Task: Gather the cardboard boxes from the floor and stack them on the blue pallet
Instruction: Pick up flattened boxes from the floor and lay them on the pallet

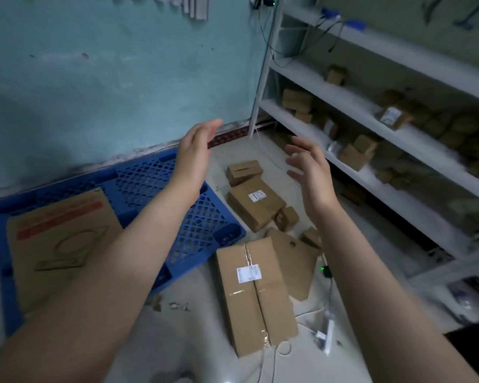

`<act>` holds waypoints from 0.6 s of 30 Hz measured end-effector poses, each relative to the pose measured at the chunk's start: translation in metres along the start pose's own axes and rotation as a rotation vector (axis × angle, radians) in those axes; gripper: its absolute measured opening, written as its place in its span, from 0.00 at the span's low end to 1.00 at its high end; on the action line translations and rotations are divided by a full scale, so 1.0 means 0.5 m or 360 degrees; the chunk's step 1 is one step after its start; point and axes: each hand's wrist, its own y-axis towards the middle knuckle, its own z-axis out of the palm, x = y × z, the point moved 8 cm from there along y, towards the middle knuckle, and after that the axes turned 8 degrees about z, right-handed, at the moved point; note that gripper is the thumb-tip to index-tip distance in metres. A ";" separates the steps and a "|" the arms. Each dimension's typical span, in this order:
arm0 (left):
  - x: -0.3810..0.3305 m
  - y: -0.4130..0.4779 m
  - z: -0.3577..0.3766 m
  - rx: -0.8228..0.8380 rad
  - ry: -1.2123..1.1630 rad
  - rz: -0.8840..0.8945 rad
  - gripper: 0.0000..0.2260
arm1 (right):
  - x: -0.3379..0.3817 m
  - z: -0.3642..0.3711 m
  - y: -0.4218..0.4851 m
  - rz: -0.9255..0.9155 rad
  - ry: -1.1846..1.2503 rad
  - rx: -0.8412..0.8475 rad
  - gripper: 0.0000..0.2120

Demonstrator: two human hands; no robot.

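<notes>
Room: pale floor (194, 322) under a teal wall (94, 78), with white shelving (371, 139) along the right side.
Left hand: left hand (194, 156) raised, palm turned inward, fingers straight and spread open, holding nothing.
Right hand: right hand (310, 167) raised opposite it, fingers loosely curled and apart, also holding nothing.
Gap between hands: both hang in the air well above the floor, palms facing each other, touching no box.
Nearest box below: labelled box (256, 205) lies on the floor just off the pallet's right edge, under the space between the hands.
Further box: slotted box (244, 171) sits behind it, nearer the wall.
Closest to the person: long taped box (255, 297) lies lengthwise by the pallet's near right corner, a flat cardboard sheet (293, 266) partly tucked beside it.
Small ones: a small box (286, 218) touches the labelled box's right side.
Pallet: blue pallet (161, 183) against the wall, one large printed box (58, 244) already on its left half; right half bare.
Step in hand: probably reaching down for a floor box.
Doing it well: lower both palms onto opposite long sides, squeeze evenly, lift level, mind the white cable (327, 327) on the floor.
</notes>
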 end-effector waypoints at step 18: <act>0.279 0.062 0.451 0.0423 -0.0091 -0.0321 0.15 | -0.260 -0.368 0.157 0.0287 0.0090 -0.0388 0.20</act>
